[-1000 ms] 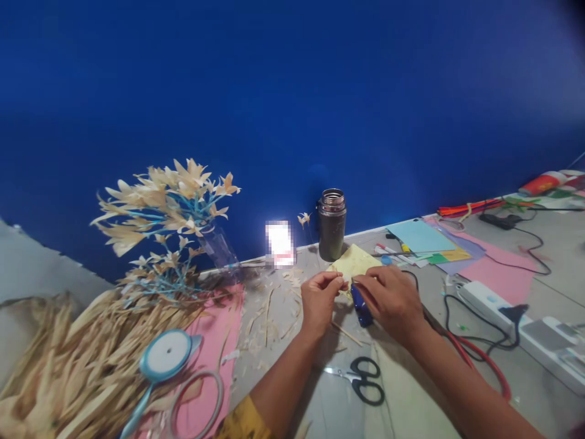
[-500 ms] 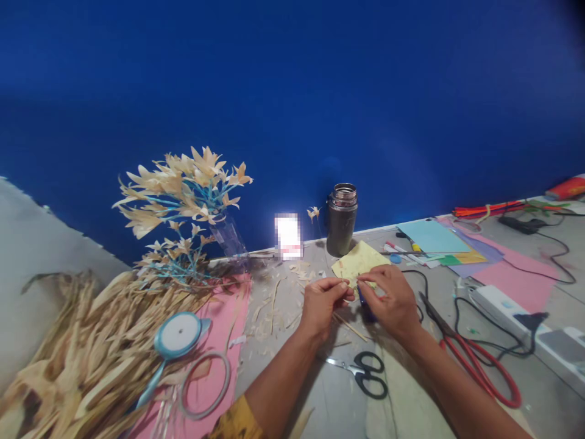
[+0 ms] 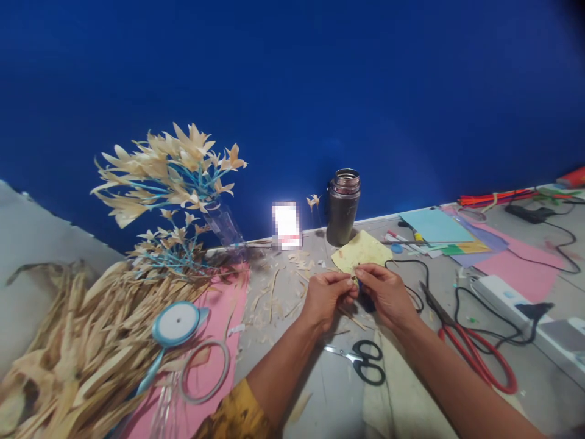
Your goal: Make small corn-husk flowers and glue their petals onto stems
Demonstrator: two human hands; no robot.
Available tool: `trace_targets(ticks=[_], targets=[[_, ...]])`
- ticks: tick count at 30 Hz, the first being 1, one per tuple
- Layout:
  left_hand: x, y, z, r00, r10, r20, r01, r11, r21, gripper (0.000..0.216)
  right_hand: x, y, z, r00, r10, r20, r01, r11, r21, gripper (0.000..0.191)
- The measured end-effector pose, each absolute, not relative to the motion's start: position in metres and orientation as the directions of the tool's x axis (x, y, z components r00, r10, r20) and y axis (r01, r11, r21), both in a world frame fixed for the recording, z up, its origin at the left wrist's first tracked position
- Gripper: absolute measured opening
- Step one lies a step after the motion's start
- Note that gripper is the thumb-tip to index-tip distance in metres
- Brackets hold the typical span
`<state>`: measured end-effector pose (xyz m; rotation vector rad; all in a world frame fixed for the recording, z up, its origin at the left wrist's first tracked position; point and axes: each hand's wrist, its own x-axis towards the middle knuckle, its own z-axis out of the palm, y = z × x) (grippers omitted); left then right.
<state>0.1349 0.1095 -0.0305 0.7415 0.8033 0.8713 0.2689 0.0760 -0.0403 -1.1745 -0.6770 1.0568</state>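
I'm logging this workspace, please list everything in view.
Wall: one, blue, back
Table: one, grey, centre
Husks: many, tan, left
Flower bunches: two, cream, left
Vase: one, clear, left
Spool: one, white and blue, left
Ring: one, grey, left
Pink sheets: two, pink, left and right
Pixelated object: one, white, back
Sprig: one, cream, back
Flask: one, dark grey, back
Paper: one, yellow, centre
Scraps: many, tan, centre
Black-handled scissors: one, silver, centre
Red-handled scissors: one, red, right
Other sheets: several, mixed, right
Pens: several, mixed, right
Bundle: one, red-orange, right
Power strip: one, white, right
Cables: several, black, right
Unclear object: one, dark blue, centre
Sleeve: one, yellow, left arm
Left hand: one, bare, centre
Right hand: one, bare, centre
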Motion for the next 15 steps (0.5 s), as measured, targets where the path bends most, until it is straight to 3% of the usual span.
trace_targets(ticks=[15], targets=[[0.1385, 0.1034, -0.0287, 0.362, 0.893, -0.268, -0.366, 0.4, 0.84, 0.031, 0.2621, 0.077, -0.0452, 0.434, 0.895, -0.103, -0.357, 0.066, -0.932, 0.034]])
